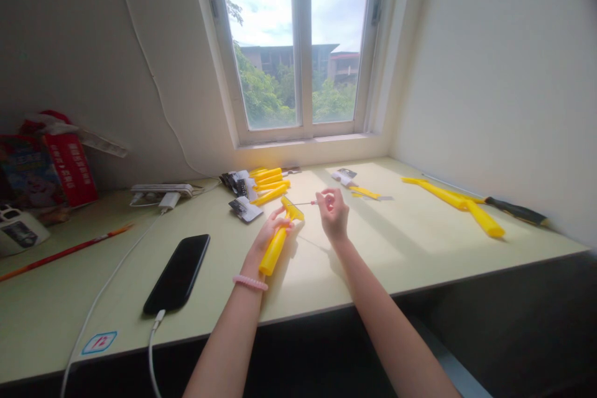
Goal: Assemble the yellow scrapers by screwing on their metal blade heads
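Observation:
My left hand [268, 231] is closed around a yellow scraper [275, 251], whose handle slants down toward me and whose wide head points away. In my right hand [334, 214] is a small screwdriver [305, 203], with a thin metal shaft and a bit of red showing at the fingers. The shaft runs left to the scraper's head; whether its tip sits in a screw is too small to tell. Beyond my left hand lie several yellow scraper handles [270, 185] with grey and black packets [245, 209]. Past my right hand, another yellow scraper [366, 192] lies beside a packet [344, 176].
A black phone [177, 275] on a white cable lies left of my hands. Further left are a power strip [161, 189], a red stick [65, 252] and a red box [69, 168]. At right lie a long yellow tool [459, 203] and a black handle [515, 211]. The desk's front edge runs below my wrists.

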`<state>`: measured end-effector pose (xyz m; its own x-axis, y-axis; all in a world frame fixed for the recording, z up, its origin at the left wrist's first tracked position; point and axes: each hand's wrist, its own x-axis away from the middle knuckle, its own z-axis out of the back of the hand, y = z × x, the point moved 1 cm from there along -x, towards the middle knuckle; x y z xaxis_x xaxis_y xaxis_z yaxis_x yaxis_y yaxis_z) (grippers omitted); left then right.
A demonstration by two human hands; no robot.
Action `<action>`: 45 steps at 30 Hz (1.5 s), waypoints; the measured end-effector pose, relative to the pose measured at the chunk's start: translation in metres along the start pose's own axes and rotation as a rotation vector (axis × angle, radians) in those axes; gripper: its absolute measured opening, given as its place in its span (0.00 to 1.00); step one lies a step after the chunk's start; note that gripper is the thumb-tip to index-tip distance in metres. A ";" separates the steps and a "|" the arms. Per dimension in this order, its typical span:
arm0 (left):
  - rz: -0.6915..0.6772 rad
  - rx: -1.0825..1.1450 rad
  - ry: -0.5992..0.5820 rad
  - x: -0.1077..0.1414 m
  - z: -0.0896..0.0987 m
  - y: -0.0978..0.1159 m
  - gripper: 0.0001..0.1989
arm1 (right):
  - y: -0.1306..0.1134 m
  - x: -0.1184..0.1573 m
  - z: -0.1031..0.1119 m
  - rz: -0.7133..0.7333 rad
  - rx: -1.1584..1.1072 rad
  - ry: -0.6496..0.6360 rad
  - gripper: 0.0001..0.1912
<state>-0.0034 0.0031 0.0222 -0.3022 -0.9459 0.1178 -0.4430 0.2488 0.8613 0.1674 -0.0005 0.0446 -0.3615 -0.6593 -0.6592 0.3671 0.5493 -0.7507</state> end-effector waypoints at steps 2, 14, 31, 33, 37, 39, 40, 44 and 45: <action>0.003 -0.007 0.002 0.000 0.000 0.000 0.38 | 0.000 0.000 0.000 -0.026 0.024 -0.026 0.13; -0.012 0.001 -0.013 -0.001 0.000 0.001 0.36 | 0.005 -0.002 -0.002 -0.003 -0.035 -0.042 0.09; 0.006 -0.020 -0.015 0.003 -0.002 0.002 0.38 | 0.003 -0.001 -0.001 -0.058 -0.051 -0.091 0.13; 0.002 -0.019 -0.014 0.003 -0.002 0.002 0.38 | 0.006 -0.001 -0.002 -0.066 -0.050 -0.136 0.13; -0.012 -0.022 0.001 0.004 -0.001 0.001 0.37 | 0.011 -0.002 -0.003 -0.007 -0.033 -0.129 0.07; -0.009 -0.024 -0.008 0.004 -0.001 0.001 0.38 | 0.010 -0.003 -0.003 0.016 -0.029 -0.116 0.05; -0.007 -0.023 -0.018 0.004 -0.002 0.001 0.38 | 0.009 -0.003 -0.002 0.018 -0.026 -0.111 0.05; 0.002 -0.014 -0.042 0.002 -0.001 0.000 0.38 | 0.006 -0.002 -0.001 -0.024 0.020 -0.079 0.11; 0.005 -0.015 -0.036 0.001 -0.001 0.000 0.38 | 0.007 -0.002 0.000 -0.039 0.039 -0.075 0.13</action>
<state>-0.0030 0.0018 0.0222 -0.3347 -0.9366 0.1041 -0.4286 0.2497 0.8683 0.1704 0.0044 0.0410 -0.3111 -0.7173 -0.6235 0.3875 0.5033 -0.7723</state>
